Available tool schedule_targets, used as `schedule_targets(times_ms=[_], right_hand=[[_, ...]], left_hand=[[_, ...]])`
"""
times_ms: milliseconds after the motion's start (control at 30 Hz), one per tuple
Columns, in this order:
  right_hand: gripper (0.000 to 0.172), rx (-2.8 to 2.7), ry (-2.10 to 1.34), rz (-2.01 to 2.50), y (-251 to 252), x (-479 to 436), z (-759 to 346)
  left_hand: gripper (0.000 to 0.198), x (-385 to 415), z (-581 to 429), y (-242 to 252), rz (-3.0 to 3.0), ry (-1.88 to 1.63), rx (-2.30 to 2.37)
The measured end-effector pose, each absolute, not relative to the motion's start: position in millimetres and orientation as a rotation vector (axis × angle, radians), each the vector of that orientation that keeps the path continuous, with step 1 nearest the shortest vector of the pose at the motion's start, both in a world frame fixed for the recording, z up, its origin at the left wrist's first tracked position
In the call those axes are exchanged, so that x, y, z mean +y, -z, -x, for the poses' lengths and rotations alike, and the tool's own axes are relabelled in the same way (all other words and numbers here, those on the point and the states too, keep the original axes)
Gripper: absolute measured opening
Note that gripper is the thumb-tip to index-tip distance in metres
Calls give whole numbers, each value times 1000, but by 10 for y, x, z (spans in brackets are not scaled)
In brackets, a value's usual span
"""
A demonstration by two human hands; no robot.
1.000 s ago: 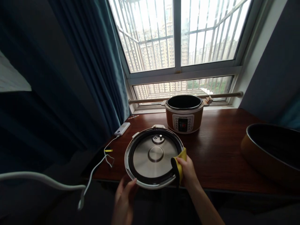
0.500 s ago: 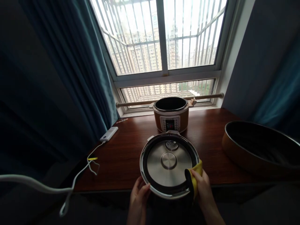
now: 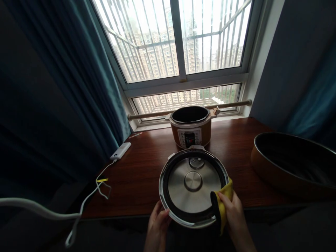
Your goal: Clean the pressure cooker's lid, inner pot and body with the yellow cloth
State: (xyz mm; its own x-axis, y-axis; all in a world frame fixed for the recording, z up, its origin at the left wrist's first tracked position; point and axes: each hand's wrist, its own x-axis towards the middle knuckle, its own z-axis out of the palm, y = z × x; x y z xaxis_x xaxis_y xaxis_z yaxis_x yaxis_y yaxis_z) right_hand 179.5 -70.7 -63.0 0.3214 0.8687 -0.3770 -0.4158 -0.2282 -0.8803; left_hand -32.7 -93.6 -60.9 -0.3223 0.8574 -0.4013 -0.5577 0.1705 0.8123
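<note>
A round pressure cooker lid [image 3: 181, 196] is held up at the table's front edge, its steel underside and dark sealing ring facing me. My left hand [image 3: 157, 222] grips the lid's lower left rim, thumb on the inner side. At the lower right rim, my right hand [image 3: 233, 213] is closed on a yellow cloth [image 3: 222, 210] with a dark side, pressing it around the rim. Behind the lid stands the electric pressure cooker [image 3: 190, 131], uncovered, its dark inside showing and its control panel facing me.
A large round pan [image 3: 270, 168] stands on the right of the brown wooden table [image 3: 147, 164]. At the left lies a white power bank [image 3: 120, 151] with a white cable [image 3: 88, 197] running off the edge. A barred window [image 3: 181, 45] and blue curtain [image 3: 86, 87] lie behind.
The lid, both hands and the cloth have shifted slightly right and down in view. The camera view has tilted a little. Both grips look the same.
</note>
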Motion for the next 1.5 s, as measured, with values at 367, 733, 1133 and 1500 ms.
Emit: schedule_targets(times_ms=[367,733,1133,1500], right_hand=[[60,-463,-1308,1297,629,-674,-1920],[65,-526,-1176,1559,699,-696,-2374],[53,-1108,-624,1516,376,-803,-2718],[44,-1974,-409,1582,231,-904,-1793]], left_hand=[[50,-818,283,619,-392,-1438,1240],[51,-770,204,546,-393,-1423,1280],[55,-761,188,527,-416,-1405,1277],[51,-882,88,433,-475,-1421,1239]])
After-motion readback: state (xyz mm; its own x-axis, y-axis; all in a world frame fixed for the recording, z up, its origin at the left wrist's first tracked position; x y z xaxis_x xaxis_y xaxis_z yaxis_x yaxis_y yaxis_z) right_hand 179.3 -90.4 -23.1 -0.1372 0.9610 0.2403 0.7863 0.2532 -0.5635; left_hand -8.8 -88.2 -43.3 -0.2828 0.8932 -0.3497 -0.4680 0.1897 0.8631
